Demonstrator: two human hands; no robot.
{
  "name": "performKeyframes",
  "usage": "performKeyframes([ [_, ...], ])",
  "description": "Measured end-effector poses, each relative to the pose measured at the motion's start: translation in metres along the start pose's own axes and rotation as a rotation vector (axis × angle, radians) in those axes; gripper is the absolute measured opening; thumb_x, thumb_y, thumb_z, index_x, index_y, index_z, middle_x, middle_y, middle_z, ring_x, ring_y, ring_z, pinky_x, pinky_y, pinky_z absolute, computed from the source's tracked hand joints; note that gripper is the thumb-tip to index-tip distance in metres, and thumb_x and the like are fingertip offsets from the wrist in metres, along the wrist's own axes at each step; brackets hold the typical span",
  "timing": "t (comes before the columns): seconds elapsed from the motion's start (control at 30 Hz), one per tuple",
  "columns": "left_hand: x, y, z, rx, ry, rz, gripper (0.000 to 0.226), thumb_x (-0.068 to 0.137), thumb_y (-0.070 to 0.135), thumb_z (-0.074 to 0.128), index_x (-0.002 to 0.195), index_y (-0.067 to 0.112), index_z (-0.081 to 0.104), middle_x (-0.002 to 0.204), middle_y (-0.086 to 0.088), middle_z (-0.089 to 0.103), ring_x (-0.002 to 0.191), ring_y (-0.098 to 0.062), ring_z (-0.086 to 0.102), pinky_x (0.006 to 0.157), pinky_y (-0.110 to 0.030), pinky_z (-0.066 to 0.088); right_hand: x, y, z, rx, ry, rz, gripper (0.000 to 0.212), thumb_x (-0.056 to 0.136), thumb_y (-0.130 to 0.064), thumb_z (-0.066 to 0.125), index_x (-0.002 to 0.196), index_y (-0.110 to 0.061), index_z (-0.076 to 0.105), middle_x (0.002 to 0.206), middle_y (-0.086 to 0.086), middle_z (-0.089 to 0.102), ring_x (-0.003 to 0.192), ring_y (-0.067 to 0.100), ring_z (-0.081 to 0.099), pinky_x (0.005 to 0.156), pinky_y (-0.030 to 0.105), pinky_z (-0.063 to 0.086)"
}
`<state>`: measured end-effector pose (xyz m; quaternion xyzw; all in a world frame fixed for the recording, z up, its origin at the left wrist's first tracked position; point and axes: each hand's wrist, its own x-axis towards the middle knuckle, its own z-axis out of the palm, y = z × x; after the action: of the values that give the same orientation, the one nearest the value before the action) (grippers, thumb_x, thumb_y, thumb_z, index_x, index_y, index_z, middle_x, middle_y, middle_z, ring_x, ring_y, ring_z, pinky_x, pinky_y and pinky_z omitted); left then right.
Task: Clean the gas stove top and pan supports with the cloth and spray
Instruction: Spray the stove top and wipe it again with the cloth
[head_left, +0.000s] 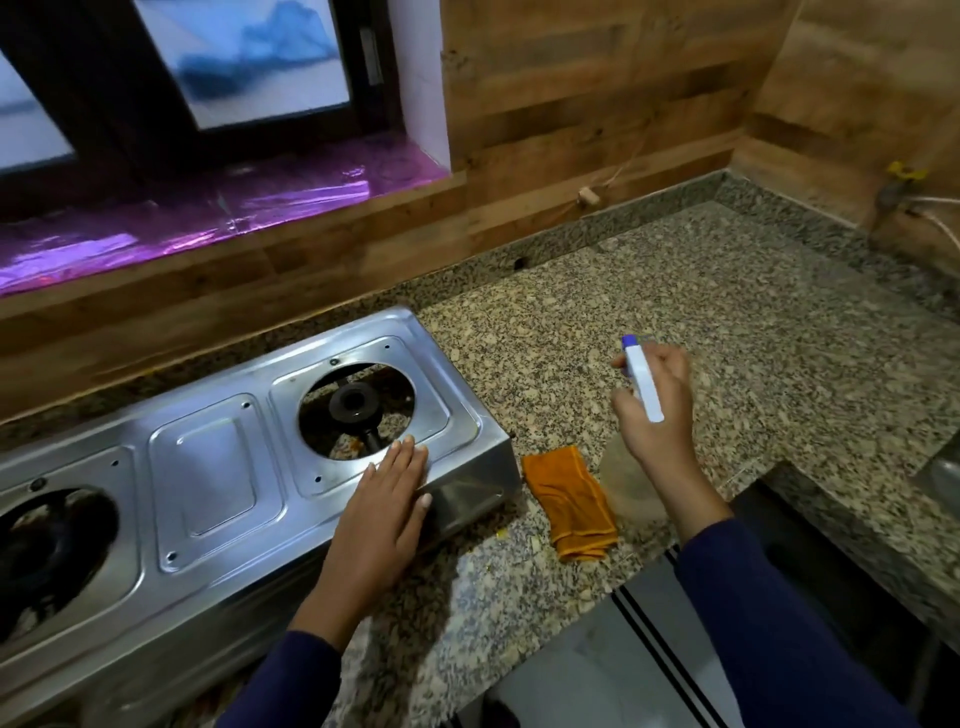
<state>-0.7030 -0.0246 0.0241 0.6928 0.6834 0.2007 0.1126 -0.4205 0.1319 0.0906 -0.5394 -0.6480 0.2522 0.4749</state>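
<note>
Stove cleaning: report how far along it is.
Done: pan supports are off the steel stove top. In hand: right hand holds the spray bottle; left hand rests flat on the stove. Left: wiping, since the orange cloth lies unused on the granite counter.

Left hand (387, 512) flat on stove top (208, 467); right hand (657, 410) grips what looks like a spray bottle (643, 382).
</note>
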Motion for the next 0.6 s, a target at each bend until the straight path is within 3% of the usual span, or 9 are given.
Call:
performKeyframes([
  [0.2,-0.053,-0.034,-0.036,-0.057,0.131,-0.076,0.059,0.099,0.054,0.025,0.151,0.029,0.031,0.161,0.010,0.018,0.150,-0.005,0.009,0.122,-0.039,0.015,-0.038,-0.086,0.033,0.205,-0.575,-0.106,0.028,0.064,-0.002,0.055,0.085,-0.018,0.064,0.084,0.005,0.063,0.079,0.023,0.061,0.064,0.030,0.046],
  [0.3,-0.095,-0.072,-0.055,-0.032,0.198,-0.161,0.055,0.098,0.050,0.031,0.147,0.027,0.041,0.159,0.008,0.026,0.149,-0.009,0.016,0.120,-0.044,0.021,-0.064,-0.128,0.081,0.202,-0.837,-0.086,0.022,0.061,-0.006,0.055,0.080,-0.015,0.064,0.082,0.009,0.063,0.079,0.023,0.061,0.067,0.029,0.046],
  [0.37,-0.127,-0.095,-0.065,-0.023,0.253,-0.236,0.055,0.097,0.050,0.032,0.145,0.026,0.045,0.157,0.007,0.030,0.148,-0.010,0.019,0.119,-0.044,0.021,-0.090,-0.156,0.115,0.173,-0.996,-0.050,0.020,0.060,-0.009,0.054,0.076,-0.017,0.062,0.079,0.006,0.062,0.073,0.016,0.059,0.061,0.021,0.043],
  [0.5,-0.186,-0.126,-0.079,0.017,0.323,-0.375,0.060,0.098,0.056,0.026,0.145,0.023,0.045,0.158,0.005,0.030,0.148,-0.012,0.021,0.119,-0.038,0.018,-0.149,-0.190,0.176,0.067,-1.217,-0.124,0.022,0.059,-0.013,0.050,0.074,-0.020,0.063,0.064,-0.009,0.055,0.063,0.001,0.051,0.057,0.014,0.039],
  [0.6,-0.227,-0.144,-0.088,0.052,0.366,-0.502,0.064,0.097,0.058,0.025,0.146,0.021,0.044,0.158,0.004,0.028,0.148,-0.011,0.018,0.119,-0.041,0.018,-0.193,-0.204,0.212,-0.013,-1.305,-0.191,0.009,0.064,-0.013,0.052,0.070,-0.019,0.057,0.063,-0.001,0.053,0.065,0.014,0.052,0.059,0.028,0.037],
])
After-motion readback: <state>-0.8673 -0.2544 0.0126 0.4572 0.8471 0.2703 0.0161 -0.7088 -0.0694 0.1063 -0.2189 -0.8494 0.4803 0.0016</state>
